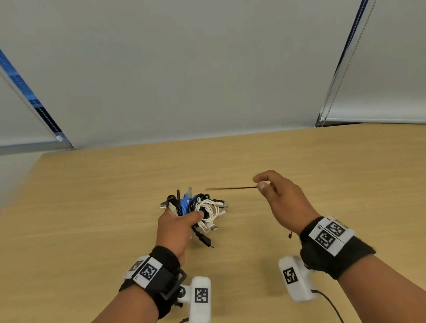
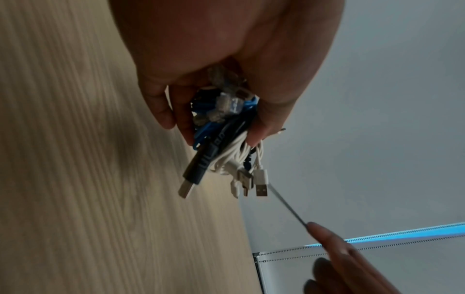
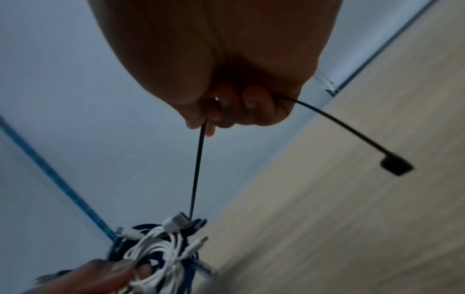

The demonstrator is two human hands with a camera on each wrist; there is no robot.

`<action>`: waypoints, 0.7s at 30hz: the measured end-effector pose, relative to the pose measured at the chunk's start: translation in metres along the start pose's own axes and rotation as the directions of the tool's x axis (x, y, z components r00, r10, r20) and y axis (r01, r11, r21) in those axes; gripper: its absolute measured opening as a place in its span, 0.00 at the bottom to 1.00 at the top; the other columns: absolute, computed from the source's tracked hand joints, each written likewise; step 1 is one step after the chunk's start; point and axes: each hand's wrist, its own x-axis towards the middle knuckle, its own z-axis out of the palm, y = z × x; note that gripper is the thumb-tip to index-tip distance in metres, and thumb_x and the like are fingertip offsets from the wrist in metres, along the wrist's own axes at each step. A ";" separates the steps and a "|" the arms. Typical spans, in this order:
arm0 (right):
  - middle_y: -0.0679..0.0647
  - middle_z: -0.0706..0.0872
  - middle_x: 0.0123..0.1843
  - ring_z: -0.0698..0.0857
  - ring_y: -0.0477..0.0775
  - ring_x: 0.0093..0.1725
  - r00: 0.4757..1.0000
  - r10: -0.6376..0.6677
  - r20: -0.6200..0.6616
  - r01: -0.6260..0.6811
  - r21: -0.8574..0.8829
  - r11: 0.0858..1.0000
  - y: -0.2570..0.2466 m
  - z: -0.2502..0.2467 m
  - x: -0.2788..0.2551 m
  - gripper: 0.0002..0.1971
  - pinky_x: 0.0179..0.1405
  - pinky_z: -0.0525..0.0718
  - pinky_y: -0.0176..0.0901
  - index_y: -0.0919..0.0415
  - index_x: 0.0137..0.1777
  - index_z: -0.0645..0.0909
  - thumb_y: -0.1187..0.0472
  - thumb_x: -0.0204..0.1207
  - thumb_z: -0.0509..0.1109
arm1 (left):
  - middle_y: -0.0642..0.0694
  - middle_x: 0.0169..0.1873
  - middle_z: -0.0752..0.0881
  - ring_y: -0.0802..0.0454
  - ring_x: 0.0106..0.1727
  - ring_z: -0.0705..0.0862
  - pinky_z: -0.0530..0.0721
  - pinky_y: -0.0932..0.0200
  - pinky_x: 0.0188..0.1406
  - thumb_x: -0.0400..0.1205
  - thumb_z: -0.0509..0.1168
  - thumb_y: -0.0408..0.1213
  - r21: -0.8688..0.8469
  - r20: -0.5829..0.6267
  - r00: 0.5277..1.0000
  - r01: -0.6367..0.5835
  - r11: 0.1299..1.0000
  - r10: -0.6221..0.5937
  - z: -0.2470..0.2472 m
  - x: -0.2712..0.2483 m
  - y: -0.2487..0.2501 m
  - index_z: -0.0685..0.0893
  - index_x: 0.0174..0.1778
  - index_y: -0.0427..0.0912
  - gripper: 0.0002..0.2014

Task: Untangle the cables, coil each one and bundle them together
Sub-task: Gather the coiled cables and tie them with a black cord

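Cables, already coiled in black, blue and white, sit gathered in my left hand, whose fingers and thumb are curled round the whole clump just above the table. My right hand, off to the right of the clump, pinches a thin black zip tie between thumb and forefinger; the strap runs from my fingertips back to the clump, and its square head hangs free past the far side of my palm.

I judge the bundling is nearly at hand, and that is where it can fail. The strap is slim and smooth, so a light pinch may let it slide out as I pull. Whether it passes round every coil I cannot tell; if it catches only some, the white loops near my left thumb could spill out. Loose plugs dangle below my left fingers and may snag the strap. Easing my left grip too soon would let the coils spring apart.
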 end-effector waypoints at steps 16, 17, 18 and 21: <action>0.42 0.92 0.38 0.90 0.45 0.31 0.990 -0.045 0.135 0.048 -0.018 0.999 -0.027 0.025 -0.035 0.11 0.37 0.88 0.48 0.48 0.47 0.82 0.59 0.88 0.61 | 0.42 0.50 0.92 0.42 0.57 0.89 0.82 0.38 0.66 0.73 0.81 0.32 -0.075 -0.012 0.998 0.058 0.995 -0.059 -0.031 0.011 -0.001 0.83 0.50 0.45 0.15; 0.41 0.92 0.37 0.90 0.44 0.30 0.989 -0.032 0.143 0.037 -0.034 0.999 -0.024 0.025 -0.036 0.11 0.37 0.88 0.49 0.48 0.46 0.82 0.59 0.88 0.61 | 0.42 0.51 0.92 0.42 0.57 0.89 0.82 0.37 0.68 0.73 0.81 0.32 -0.085 -0.014 0.998 0.058 0.995 -0.059 -0.032 0.012 0.000 0.82 0.50 0.45 0.15; 0.41 0.91 0.37 0.90 0.44 0.30 0.988 -0.021 0.150 0.028 -0.044 0.999 -0.021 0.025 -0.037 0.12 0.38 0.89 0.50 0.48 0.45 0.82 0.59 0.88 0.61 | 0.42 0.52 0.92 0.42 0.59 0.88 0.81 0.36 0.70 0.73 0.81 0.33 -0.095 -0.017 0.998 0.059 0.994 -0.061 -0.032 0.013 0.000 0.82 0.50 0.46 0.16; 0.41 0.92 0.36 0.90 0.45 0.31 0.989 0.012 0.150 -0.003 -0.060 0.998 -0.015 0.023 -0.037 0.12 0.39 0.90 0.52 0.48 0.45 0.82 0.59 0.87 0.61 | 0.41 0.53 0.91 0.41 0.61 0.87 0.79 0.33 0.72 0.74 0.81 0.34 -0.123 -0.024 0.998 0.058 0.991 -0.061 -0.035 0.015 0.002 0.81 0.51 0.46 0.17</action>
